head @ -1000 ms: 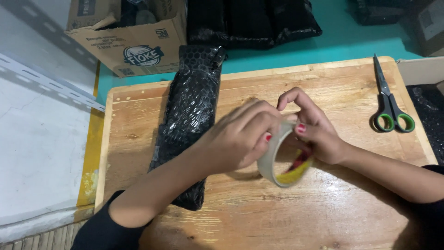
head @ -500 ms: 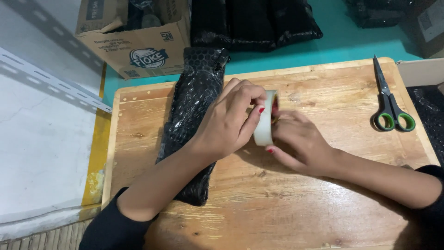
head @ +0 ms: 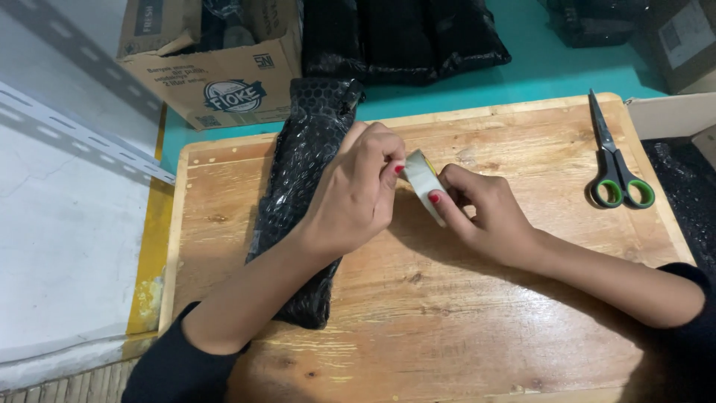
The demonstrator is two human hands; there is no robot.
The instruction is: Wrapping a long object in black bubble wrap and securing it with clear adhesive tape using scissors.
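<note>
Head view showed the tape roll (head: 422,183) held on edge between both hands, just above the wooden board (head: 477,313). Left hand (head: 356,195) was closed on its near side, fingertips picking at the rim; right hand (head: 485,213) pinched the other side, thumb on the face. By the look of it, the step in hand was finding the tape's loose end; peeling it would call for a steady roll and a nail under the edge. Black bubble-wrapped parcel (head: 298,186) lay under the left forearm, scissors (head: 615,168) well apart at right, cardboard box (head: 216,71) beyond
</note>
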